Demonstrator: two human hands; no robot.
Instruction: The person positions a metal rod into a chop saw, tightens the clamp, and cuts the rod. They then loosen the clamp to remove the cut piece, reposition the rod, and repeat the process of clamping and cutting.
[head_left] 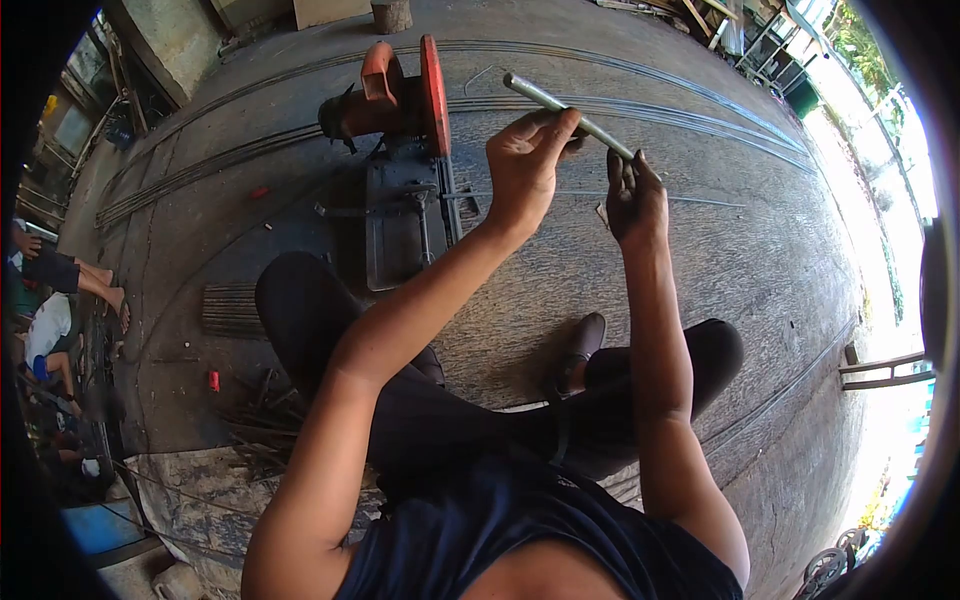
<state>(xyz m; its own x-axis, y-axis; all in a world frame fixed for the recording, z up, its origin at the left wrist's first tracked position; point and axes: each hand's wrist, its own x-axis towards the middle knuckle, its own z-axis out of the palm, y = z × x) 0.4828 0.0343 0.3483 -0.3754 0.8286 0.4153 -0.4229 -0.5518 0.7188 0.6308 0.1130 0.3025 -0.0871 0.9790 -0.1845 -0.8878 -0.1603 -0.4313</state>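
A short metal pipe (pixel 536 94) is raised in front of me, tilted with its far end up to the left. My left hand (pixel 528 165) is closed around the pipe near its middle, thumb along it. At the pipe's near right end, the fingertips of my right hand (pixel 638 198) pinch it. Behind and left of my hands stands a cut-off saw (pixel 434 95) with a red guard and an orange handle. A thin rod (pixel 690 200) runs from the saw's dark base (pixel 392 235) to the right, under my hands.
Long metal rods (pixel 640 108) lie across the floor behind the saw. A bundle of short rods (pixel 235 310) lies left of my knee, with a small red can (pixel 213 380) and scrap pieces (pixel 265 415) nearby. Other people (pixel 100 285) sit at the far left.
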